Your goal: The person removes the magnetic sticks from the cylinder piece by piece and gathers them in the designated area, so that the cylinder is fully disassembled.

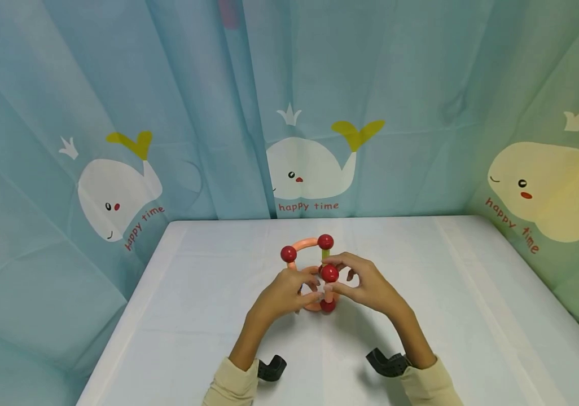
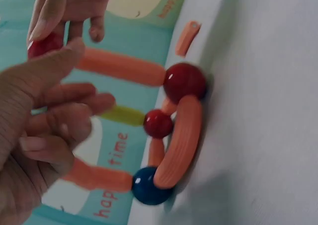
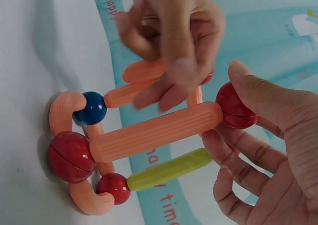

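Note:
A toy frame of orange rods, a lime green rod (image 3: pixel 169 170), several red balls and a blue ball (image 2: pixel 151 185) stands on the table. My right hand (image 1: pixel 365 282) pinches the red ball (image 3: pixel 236 106) on top of an upright orange rod (image 3: pixel 156 130) between thumb and fingers. That rod's lower end meets another red ball (image 2: pixel 185 82) at the base. My left hand (image 1: pixel 284 293) is beside the frame, its fingers loosely bent and blurred in the right wrist view. Its thumb tip overlaps the rod's top end in the left wrist view, with nothing plainly gripped.
The white table (image 1: pixel 193 338) backs onto a light blue curtain (image 1: pixel 193 113) printed with whales. Beyond the frame's base, a short orange piece (image 2: pixel 188 38) shows in the left wrist view. Black bands (image 1: pixel 388 362) sit at both wrists.

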The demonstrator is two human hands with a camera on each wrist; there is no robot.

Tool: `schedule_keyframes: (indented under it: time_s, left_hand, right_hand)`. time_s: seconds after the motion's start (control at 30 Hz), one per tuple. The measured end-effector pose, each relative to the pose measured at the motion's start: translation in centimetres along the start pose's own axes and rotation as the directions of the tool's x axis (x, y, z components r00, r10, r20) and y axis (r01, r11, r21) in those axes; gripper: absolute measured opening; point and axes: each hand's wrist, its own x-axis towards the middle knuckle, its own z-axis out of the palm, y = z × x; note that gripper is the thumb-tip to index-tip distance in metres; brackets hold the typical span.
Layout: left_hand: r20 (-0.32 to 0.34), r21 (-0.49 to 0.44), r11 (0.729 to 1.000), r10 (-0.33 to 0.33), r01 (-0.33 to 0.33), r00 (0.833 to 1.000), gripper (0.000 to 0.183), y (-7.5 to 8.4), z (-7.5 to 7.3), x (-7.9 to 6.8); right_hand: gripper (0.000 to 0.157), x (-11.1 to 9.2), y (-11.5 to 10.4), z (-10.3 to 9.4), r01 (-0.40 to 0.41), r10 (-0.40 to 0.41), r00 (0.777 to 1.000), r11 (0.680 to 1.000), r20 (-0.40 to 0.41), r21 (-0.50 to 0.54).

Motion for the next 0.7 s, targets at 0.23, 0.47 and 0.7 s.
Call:
schedule_keyframes:
  time_s: [0.23,0.47,0.7]
  left_hand:
    - [-0.058,0.064,0.998,0.019,-0.015,0.998,0.028,0.2,1.8,0.8]
    - [-0.174,0.077,0.997,0.035,-0.022,0.984,0.030,0.5,2.9,0.9]
    - [-0.252,0.064,0.997,0.046,-0.031,0.967,0.016,0.6,3.4,1.0]
  right_hand:
    - [0.048,0.1,0.0,0.0,-0.008,0.008,1.000,1.000,-0.003,0.017]
    - [0.043,0.3,-1.9,-0.2,0.024,-0.023,1.000,0.997,-0.017,0.072]
    - [0.039,0.3,-3.1,-0.6,0.059,-0.055,0.997,0.995,-0.050,0.083]
